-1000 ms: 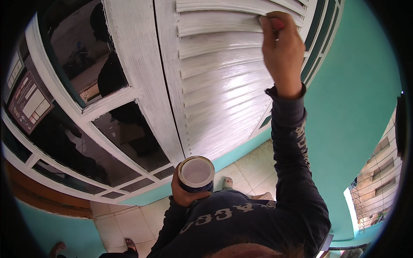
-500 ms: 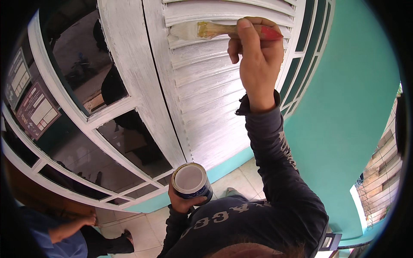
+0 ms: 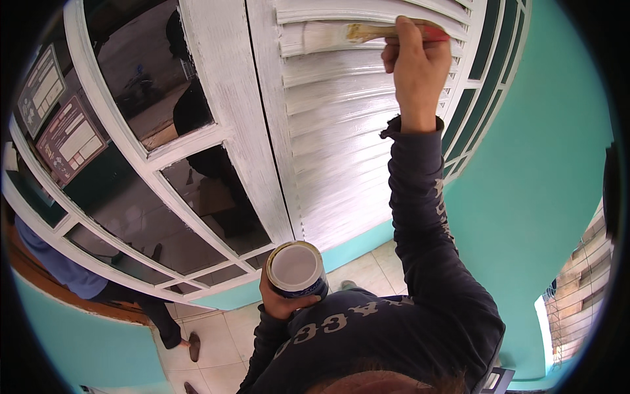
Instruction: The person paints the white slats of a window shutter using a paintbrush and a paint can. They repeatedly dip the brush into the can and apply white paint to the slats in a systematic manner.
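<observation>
My right hand (image 3: 421, 69) grips a paintbrush (image 3: 371, 33) by its wooden handle, which has a red end. The brush's pale bristles lie against an upper slat of the white louvred shutter (image 3: 341, 141), pointing left. Streaky white paint covers the slats and the frame beside them. Lower down, my left hand (image 3: 281, 299) is wrapped round a dark blue paint can (image 3: 296, 268), held upright near my chest. Whitish paint shows inside its open top, and the rim is smeared yellowish.
White-framed window panes (image 3: 118, 190) stand to the left, with printed notices (image 3: 71, 139) behind the glass. Another person (image 3: 79, 272) is at the lower left, partly behind the window frame. A turquoise wall (image 3: 525, 210) rises on the right, above a tiled floor (image 3: 216, 341).
The brush has shifted along the upper slat with my right hand. The whole view has shifted slightly. At the lower left, the other person has moved toward the doorway.
</observation>
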